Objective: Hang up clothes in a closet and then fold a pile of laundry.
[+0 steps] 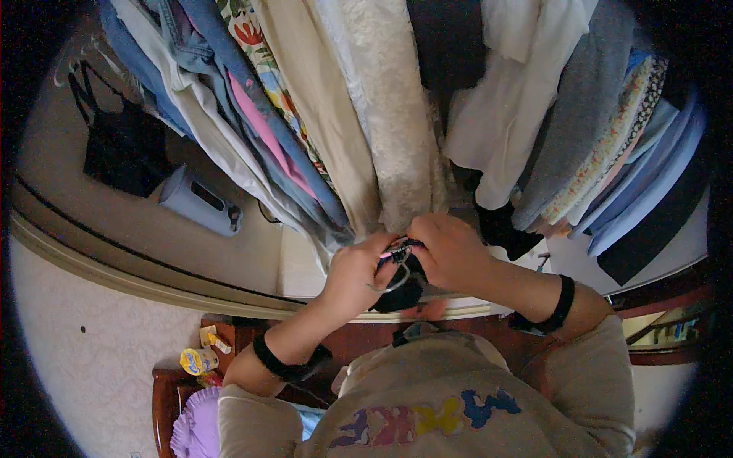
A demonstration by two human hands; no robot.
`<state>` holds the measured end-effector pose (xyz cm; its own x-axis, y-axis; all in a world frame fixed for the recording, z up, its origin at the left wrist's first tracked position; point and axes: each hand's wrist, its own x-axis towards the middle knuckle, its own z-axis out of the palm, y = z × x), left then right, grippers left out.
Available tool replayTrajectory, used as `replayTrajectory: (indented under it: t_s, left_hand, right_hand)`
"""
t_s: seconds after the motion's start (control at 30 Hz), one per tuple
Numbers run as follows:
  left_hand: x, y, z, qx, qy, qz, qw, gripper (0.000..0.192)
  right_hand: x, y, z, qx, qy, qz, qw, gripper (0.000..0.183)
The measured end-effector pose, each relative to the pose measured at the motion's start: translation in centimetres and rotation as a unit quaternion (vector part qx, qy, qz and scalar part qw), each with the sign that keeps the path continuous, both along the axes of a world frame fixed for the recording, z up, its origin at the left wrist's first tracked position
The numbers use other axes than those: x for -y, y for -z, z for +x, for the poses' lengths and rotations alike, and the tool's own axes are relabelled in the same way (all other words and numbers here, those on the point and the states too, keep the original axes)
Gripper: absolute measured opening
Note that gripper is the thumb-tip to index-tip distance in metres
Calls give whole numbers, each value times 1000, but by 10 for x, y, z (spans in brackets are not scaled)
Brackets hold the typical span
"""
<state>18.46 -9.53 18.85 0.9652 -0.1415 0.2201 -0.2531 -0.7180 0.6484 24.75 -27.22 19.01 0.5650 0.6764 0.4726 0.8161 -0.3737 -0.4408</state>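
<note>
My left hand [358,277] and my right hand [449,252] meet in front of my body, just below the hanging clothes. Between them they grip a small dark item [395,295], part of which hangs down under my fingers; its kind cannot be told. A pale curved piece, perhaps a hanger's hook [404,280], loops beside my left fingers. Behind my hands hangs a fluffy cream garment [395,114], with a beige garment [320,103] to its left. White clothing [504,131] and a grey garment [590,109] hang to the right.
In the wardrobe at left are a black strappy top [123,149] and a grey-blue plastic container [200,200]. The wardrobe's bottom edge [229,303] curves past my forearms. A yellow tub [198,361] stands at lower left, near a purple ruffled pillow [197,423].
</note>
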Motion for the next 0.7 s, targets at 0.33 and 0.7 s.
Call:
replayTrajectory:
  t_s: [0.33,0.7]
  left_hand:
    - [-29,-15,16,-66,132,29,989,19]
    - [-8,-20,15,-27,223,-83,971,19]
  right_hand:
    - [10,-22,27,-186,-122,-37,974,27]
    - [3,-58,42,-101,-263,-150,948,27]
